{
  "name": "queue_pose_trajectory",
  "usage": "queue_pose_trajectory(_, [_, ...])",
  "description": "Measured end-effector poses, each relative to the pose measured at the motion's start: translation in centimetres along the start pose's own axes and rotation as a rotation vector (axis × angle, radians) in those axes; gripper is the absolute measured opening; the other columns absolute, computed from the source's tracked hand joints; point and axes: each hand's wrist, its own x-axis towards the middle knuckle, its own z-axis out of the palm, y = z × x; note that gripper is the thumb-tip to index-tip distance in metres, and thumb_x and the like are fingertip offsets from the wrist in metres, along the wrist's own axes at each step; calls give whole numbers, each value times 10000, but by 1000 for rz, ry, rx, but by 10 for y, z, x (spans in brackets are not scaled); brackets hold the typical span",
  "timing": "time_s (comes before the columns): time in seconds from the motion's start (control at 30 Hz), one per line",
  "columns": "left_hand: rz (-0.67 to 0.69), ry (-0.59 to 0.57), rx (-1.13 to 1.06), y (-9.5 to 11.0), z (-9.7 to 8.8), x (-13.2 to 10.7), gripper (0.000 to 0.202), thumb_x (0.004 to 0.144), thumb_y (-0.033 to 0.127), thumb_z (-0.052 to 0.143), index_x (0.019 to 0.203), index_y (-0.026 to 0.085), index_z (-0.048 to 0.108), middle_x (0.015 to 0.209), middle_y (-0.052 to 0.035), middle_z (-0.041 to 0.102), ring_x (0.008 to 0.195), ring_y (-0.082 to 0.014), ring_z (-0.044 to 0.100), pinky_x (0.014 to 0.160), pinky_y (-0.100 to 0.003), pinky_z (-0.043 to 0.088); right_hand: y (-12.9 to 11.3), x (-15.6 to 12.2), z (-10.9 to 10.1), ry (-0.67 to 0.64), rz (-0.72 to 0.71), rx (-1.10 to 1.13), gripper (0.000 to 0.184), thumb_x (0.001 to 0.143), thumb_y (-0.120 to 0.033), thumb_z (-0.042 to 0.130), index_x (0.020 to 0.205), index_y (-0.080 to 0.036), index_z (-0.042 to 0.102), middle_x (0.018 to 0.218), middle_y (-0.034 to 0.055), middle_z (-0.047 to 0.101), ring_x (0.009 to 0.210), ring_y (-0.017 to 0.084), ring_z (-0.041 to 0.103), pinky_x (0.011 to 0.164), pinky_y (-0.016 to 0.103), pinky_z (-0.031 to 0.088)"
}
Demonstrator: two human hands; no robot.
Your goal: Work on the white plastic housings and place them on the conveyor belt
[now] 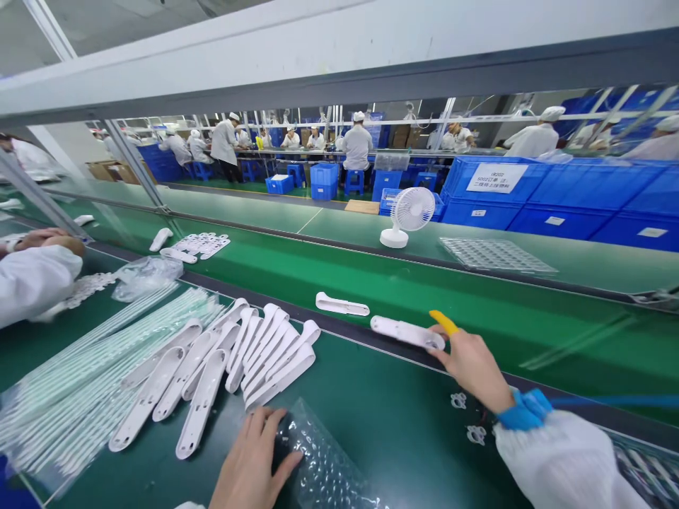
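Observation:
My right hand [472, 364], a yellow cover on one finger and a blue band at the wrist, pinches the end of a long white plastic shell [403, 331] over the belt's near edge. Another white shell [342, 305] lies just left of it on the green belt. Low in the view, my left hand [257, 452] has its thumb and fingers apart, resting against a clear bubble-wrap bag [321, 452]. Beyond its fingertips, several white shells [276, 353] lie fanned out in a pile. Two small clear plastic parts [476, 434] sit below my right wrist.
Long pale strips in plastic [106, 375] cover the table's left. A co-worker's sleeve [39, 283] and hands are at far left. A white fan [408, 212] and a clear tray [496, 254] stand across the belt [477, 297]. Blue crates [556, 191] are stacked behind.

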Motion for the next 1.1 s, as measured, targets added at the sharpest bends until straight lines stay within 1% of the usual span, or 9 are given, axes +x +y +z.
queue_pose_trajectory(0.1, [15, 51, 18, -7, 11, -1, 379, 741, 336, 515, 1092, 200, 472, 1062, -105, 484, 979, -296, 492, 778, -415, 435, 16, 27, 1, -1, 87, -43, 230, 749, -170, 494, 960, -126, 575, 777, 101, 636, 814, 275, 588, 723, 378, 400])
queue_pose_trajectory(0.23, [15, 80, -46, -3, 18, 0, 136, 709, 262, 535, 836, 215, 527, 911, -62, 517, 866, -271, 521, 738, -400, 429, 23, 33, 3, -4, 123, -59, 225, 705, -131, 524, 919, -139, 592, 780, 106, 644, 825, 288, 589, 701, 379, 410])
queue_pose_trajectory(0.4, [-53, -121, -643, 14, 18, 6, 198, 745, 359, 545, 747, 214, 410, 737, -23, 596, 704, -190, 585, 679, -318, 442, -13, -4, -5, 90, 50, 22, 344, 770, -187, 499, 1105, -109, 511, 1152, 154, 529, 1073, 279, 468, 880, 406, 362])
queue_pose_trajectory(0.5, [-158, -190, -1014, 28, 20, 12, 434, 636, 465, 661, 826, 213, 362, 686, -17, 634, 623, -178, 617, 570, -279, 459, -54, -41, -4, -108, -116, 393, 292, 803, -258, 477, 1078, -180, 533, 1052, 57, 605, 969, 173, 547, 837, 286, 428])
queue_pose_trajectory(0.63, [-230, -128, -1132, 41, 19, 18, 588, 560, 473, 723, 918, 194, 349, 629, 6, 629, 552, -159, 607, 459, -243, 465, -92, -80, 13, -385, -72, 855, 206, 731, -176, 477, 899, -174, 597, 901, 44, 645, 830, 175, 585, 760, 302, 458])
queue_pose_trajectory(0.83, [-263, -73, -1176, 41, 3, 25, 632, 544, 418, 764, 971, 175, 365, 657, -5, 648, 536, -138, 594, 443, -221, 468, -93, -87, 28, -480, 59, 1218, 73, 647, -174, 522, 684, -166, 584, 679, 17, 638, 646, 159, 588, 640, 269, 446])
queue_pose_trajectory(0.93, [-347, -63, -1383, 45, -2, 21, 680, 601, 405, 744, 1105, 194, 339, 877, -73, 672, 695, -169, 633, 620, -284, 517, -93, -82, 23, -542, 154, 1363, 172, 612, -324, 643, 639, -158, 607, 644, 27, 633, 617, 165, 580, 630, 268, 441])
queue_pose_trajectory(1.03, [-409, -176, -1629, 52, 7, 12, 665, 625, 479, 703, 1139, 219, 372, 1068, -100, 623, 912, -213, 606, 787, -331, 484, -98, -79, 14, -487, 195, 1428, 268, 584, -411, 692, 636, -153, 643, 654, 43, 640, 637, 171, 575, 645, 266, 436])
queue_pose_trajectory(1.1, [-389, -284, -1598, 56, 21, 6, 566, 575, 457, 745, 1012, 190, 505, 990, -90, 653, 856, -216, 619, 706, -299, 492, -102, -78, 10, -436, 197, 1448, 282, 585, -426, 689, 645, -154, 652, 651, 46, 642, 640, 172, 573, 644, 264, 434])
